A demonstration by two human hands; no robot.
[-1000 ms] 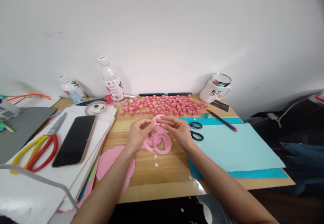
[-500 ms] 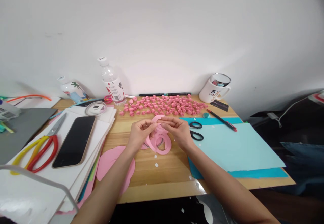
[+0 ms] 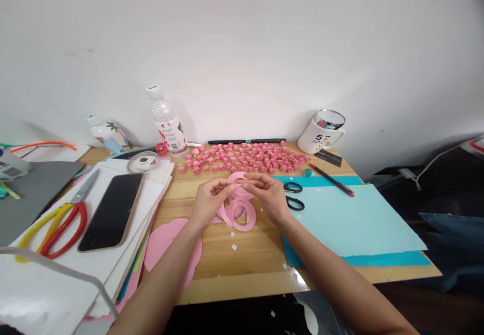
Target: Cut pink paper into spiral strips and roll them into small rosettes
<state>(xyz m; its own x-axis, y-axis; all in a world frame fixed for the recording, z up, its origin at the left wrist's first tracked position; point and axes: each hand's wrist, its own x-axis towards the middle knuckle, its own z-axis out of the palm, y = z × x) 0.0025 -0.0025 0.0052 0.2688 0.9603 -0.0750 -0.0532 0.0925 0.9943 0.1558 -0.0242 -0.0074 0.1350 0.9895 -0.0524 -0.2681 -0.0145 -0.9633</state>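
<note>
A curling pink paper strip point(image 3: 247, 219) hangs in loops over the wooden table, its upper end between my two hands. My left hand point(image 3: 214, 196) pinches it with thumb and fingers from one side. From the other side my right hand point(image 3: 268, 192) pinches it too, fingertips almost meeting the left ones. The exact spot where the fingers grip is partly covered. Behind my hands lie many small rolled pink paper roses point(image 3: 249, 157). Flat pink paper rounds point(image 3: 166, 244) lie under my left forearm. Black-handled scissors point(image 3: 294, 203) rest beside my right hand, blades hidden.
Light blue paper sheets point(image 3: 351, 219) cover the right side. A white mug point(image 3: 317, 135), a pen point(image 3: 333, 179) and a water bottle point(image 3: 170, 128) stand or lie behind. At left, a phone point(image 3: 111, 213) and red-yellow scissors point(image 3: 64, 219) rest on white paper point(image 3: 49, 289).
My right hand has shifted very slightly to the right. Both hands keep their pinch on the pink paper strip; nothing else visibly moves.
</note>
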